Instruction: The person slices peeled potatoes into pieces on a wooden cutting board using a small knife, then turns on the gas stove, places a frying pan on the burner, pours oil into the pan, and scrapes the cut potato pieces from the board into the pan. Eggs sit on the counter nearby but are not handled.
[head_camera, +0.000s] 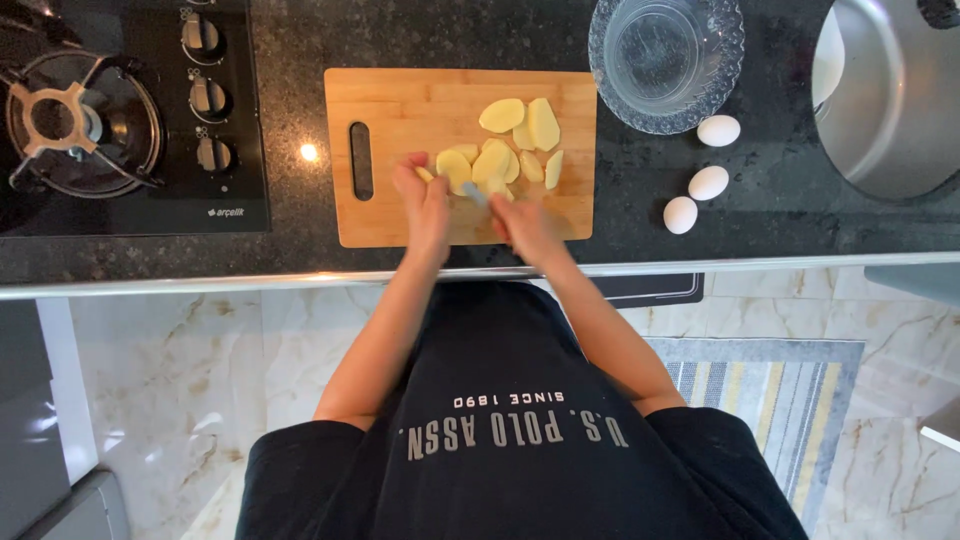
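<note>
1. Nearest to us, we see our dark T-shirt (500, 460) and both bare forearms reaching out over the marble floor (180, 380) and a striped rug (770, 390).
2. Our left hand (425, 195) rests on the wooden cutting board (400, 110), fingers curled down onto a potato piece (453, 170) at the near edge of the pile.
3. Our right hand (525, 225) is closed around a knife (476, 194); only a short stretch of its blade shows between the two hands, pointing toward the potato that the left hand steadies.
4. Just beyond the hands, pale yellow potato slices (525, 125) lie loose on the board, some overlapping.
5. The board sits on the dark speckled worktop (760, 230). To its right, three white eggs (708, 182) lie near one another.
6. Farther back on the right, a clear glass bowl (665, 60) stands just past the board's corner, with a steel sink (890, 110) beside it.
7. At far left, a black gas hob (120, 110) carries one burner and three knobs.
</note>
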